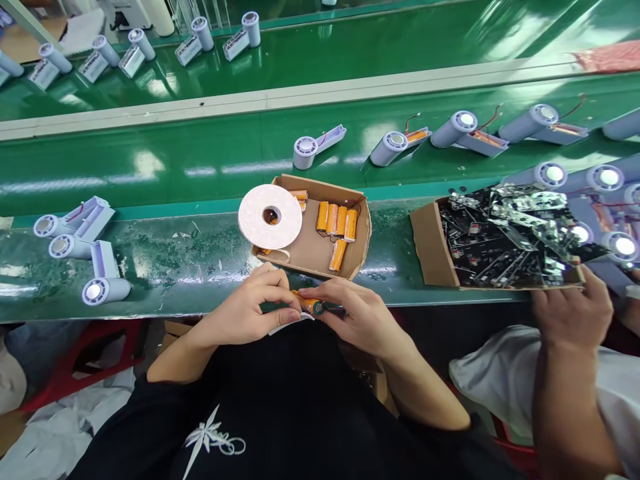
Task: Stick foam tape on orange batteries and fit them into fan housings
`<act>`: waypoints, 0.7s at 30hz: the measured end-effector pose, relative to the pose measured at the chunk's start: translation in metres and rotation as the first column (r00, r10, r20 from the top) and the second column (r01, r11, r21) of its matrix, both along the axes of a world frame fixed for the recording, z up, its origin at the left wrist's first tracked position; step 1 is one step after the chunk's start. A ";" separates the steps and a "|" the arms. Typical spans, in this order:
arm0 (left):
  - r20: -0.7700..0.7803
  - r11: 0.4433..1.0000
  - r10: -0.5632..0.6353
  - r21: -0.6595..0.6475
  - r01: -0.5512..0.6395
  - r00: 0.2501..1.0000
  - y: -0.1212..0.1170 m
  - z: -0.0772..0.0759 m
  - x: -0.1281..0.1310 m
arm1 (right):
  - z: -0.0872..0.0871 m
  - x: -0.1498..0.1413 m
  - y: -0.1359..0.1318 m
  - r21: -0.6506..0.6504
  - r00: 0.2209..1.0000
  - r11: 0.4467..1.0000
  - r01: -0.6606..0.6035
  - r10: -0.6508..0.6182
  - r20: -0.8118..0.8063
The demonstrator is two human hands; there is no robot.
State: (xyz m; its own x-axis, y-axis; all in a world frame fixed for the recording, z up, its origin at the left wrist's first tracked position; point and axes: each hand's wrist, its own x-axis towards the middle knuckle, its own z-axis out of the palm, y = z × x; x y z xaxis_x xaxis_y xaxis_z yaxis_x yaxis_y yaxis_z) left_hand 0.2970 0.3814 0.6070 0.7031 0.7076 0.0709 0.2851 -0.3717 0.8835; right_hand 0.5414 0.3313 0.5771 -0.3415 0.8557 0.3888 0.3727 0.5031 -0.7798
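Note:
An orange cylindrical battery (314,307) with a dark green end is held between my two hands, just off the bench's front edge. My left hand (263,307) is closed in a pinch at the battery's left end. A white strip (291,325), which looks like tape, shows below its thumb. My right hand (363,313) grips the battery's other end with thumb and fingers. Beyond my hands, a cardboard tray (305,257) holds several more orange batteries (339,221). A large roll of white tape (270,200) rests on the tray's left side.
Lilac fan-like housings (107,290) lie at the left, with more along the green belt (200,160). At the right, a co-worker's hand (573,307) touches a carton (434,247) full of dark, shiny flat parts (505,233). A pale rail (250,100) divides the belts.

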 end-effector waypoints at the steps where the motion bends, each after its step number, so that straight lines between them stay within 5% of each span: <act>1: -0.004 1.000 -0.003 0.001 0.003 1.000 0.000 -0.002 0.001 | 0.000 -0.001 0.000 0.023 1.000 1.000 -0.007 0.006 0.012; 12: -0.053 0.988 0.077 0.140 -0.069 0.996 -0.003 -0.012 0.004 | -0.003 -0.006 -0.004 0.065 0.998 0.998 -0.018 0.013 0.067; 21: 0.114 0.940 0.190 0.266 -0.214 0.975 -0.012 -0.019 0.003 | -0.009 -0.005 -0.009 0.174 0.999 0.985 -0.021 0.015 0.035</act>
State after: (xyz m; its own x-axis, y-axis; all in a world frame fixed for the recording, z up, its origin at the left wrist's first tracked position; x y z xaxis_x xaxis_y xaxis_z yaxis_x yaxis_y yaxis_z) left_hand 0.3004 0.3695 0.5878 0.5302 0.7782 0.3365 0.3072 -0.5462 0.7793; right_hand 0.5367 0.3224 0.5678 -0.3714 0.7697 0.5192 0.3868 0.6367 -0.6671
